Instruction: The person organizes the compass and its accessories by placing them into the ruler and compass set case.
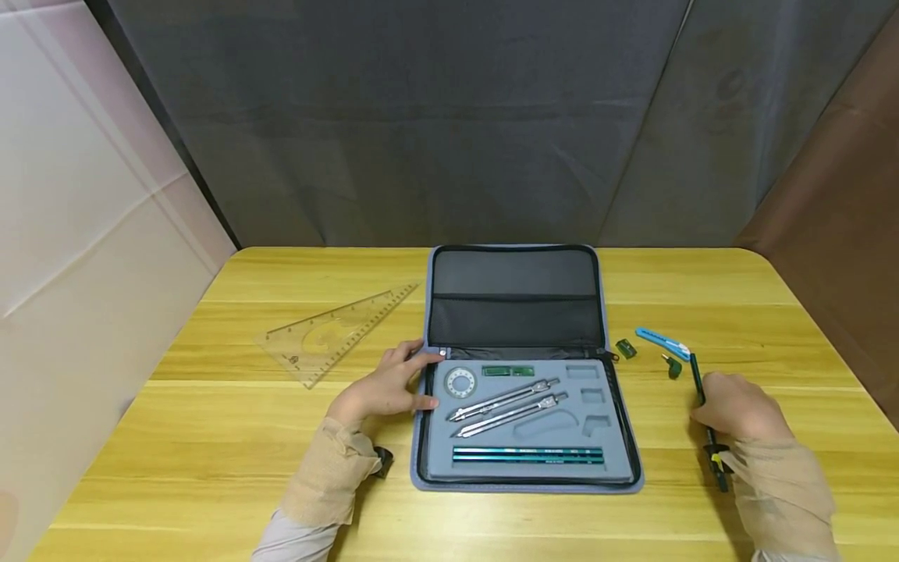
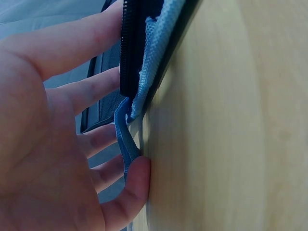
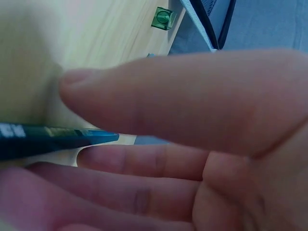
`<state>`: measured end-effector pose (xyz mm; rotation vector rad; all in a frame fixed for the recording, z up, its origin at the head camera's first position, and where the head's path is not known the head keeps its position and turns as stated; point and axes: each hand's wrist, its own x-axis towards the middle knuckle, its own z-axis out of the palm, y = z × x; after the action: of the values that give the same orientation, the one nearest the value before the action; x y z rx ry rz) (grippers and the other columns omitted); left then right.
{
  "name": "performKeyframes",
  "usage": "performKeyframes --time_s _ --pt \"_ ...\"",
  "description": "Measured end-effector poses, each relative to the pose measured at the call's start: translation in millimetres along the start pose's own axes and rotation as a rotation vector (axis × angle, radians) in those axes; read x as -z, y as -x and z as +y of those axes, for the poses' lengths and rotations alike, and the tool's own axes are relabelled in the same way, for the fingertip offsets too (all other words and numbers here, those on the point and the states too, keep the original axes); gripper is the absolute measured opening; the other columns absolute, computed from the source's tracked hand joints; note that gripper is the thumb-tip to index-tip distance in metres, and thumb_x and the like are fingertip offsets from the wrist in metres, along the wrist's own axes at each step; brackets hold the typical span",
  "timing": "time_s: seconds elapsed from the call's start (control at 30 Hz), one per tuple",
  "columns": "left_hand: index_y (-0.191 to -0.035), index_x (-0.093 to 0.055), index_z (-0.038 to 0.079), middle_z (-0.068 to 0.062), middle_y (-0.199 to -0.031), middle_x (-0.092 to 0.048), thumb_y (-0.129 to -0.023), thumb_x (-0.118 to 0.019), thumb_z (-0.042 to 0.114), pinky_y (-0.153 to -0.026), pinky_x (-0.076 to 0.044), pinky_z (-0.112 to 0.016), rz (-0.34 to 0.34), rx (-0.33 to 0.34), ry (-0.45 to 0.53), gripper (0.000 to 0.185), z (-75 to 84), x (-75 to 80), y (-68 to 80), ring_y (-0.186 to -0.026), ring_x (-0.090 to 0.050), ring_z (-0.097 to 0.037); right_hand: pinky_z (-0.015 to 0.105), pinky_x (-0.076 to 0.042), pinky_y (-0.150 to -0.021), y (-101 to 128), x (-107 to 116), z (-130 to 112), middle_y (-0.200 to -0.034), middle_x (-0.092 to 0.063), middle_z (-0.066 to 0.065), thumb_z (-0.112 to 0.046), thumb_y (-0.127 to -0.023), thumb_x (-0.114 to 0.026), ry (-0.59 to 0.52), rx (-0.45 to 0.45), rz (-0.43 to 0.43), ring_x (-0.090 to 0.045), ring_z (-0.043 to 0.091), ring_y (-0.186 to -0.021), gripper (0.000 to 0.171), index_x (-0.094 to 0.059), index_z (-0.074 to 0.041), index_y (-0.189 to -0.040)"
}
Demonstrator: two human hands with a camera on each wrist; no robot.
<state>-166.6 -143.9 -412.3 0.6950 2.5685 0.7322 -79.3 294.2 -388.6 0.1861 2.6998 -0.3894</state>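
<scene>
Hands at an open drawing-instrument case [image 1: 527, 476] on a wooden table [image 1: 211, 437].
Left hand [image 1: 386, 386] rests, fingers relaxed, on the case's left edge; right hand [image 1: 737, 406] grips a dark pencil [image 1: 697, 375] right of the case.

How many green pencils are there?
3: two pencils in the case lie side by side along its front edge; one pencil is under the right hand.
</scene>
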Motion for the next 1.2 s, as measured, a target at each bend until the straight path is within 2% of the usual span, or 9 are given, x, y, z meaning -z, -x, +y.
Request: performKeyframes --time_s 0.4,0.73,0.97,1.2 --pt "-0.133 -0.044 0.021 -0.017 -0.147 -0.016 -0.080 -0.069 0.033 -0.099 -0.026 -0.056 -0.001 0.007 -0.002 0.060 0.3 0.3 -0.7 -0.129 -0.018 -0.038 0.029 -0.039 -0.045 -4.7 -2.8 2.9 -0.056 -0.049 0.008 0.001 -0.073 -0.049 -0.028 -0.007 -0.002 -0.048 0.018 -0.047 0.004 -0.048 0.000 -0.070" --pt "-0.133 -0.044 0.020 -0.017 -0.148 -0.015 -0.079 -0.069 0.033 -0.099 -0.025 -0.056 -0.001 0.007 0.001 0.061 0.7 -0.1 0.3 -0.130 -0.018 -0.038 0.028 -0.040 -0.044 -6.6 -5.0 3.7 -0.056 -0.049 0.009 0.003 -0.072 -0.048 -0.044 -0.004 0.014 -0.048 0.018 -0.046 0.006 -0.047 -0.001 -0.068" --pt "-0.133 -0.044 0.021 -0.017 -0.147 -0.016 -0.080 -0.068 0.034 -0.099 -0.026 -0.056 -0.003 0.008 -0.009 0.060 0.6 -0.4 0.3 -0.129 -0.019 -0.038 0.026 -0.039 -0.040 -7.2 -7.8 4.9 -0.053 -0.048 0.006 -0.002 -0.067 -0.050 -0.059 0.006 0.041 -0.047 0.015 -0.041 0.013 -0.045 -0.007 -0.057" --pt "-0.134 -0.044 0.021 -0.016 -0.148 -0.015 -0.080 -0.068 0.033 -0.099 -0.026 -0.056 -0.005 0.014 -0.007 0.060 0.4 -0.1 0.3 -0.130 -0.018 -0.038 0.026 -0.038 -0.040 -7.5 -8.4 5.0 -0.053 -0.047 0.006 -0.002 -0.067 -0.050 -0.059 0.020 0.060 -0.046 0.015 -0.042 0.014 -0.044 -0.009 -0.055"
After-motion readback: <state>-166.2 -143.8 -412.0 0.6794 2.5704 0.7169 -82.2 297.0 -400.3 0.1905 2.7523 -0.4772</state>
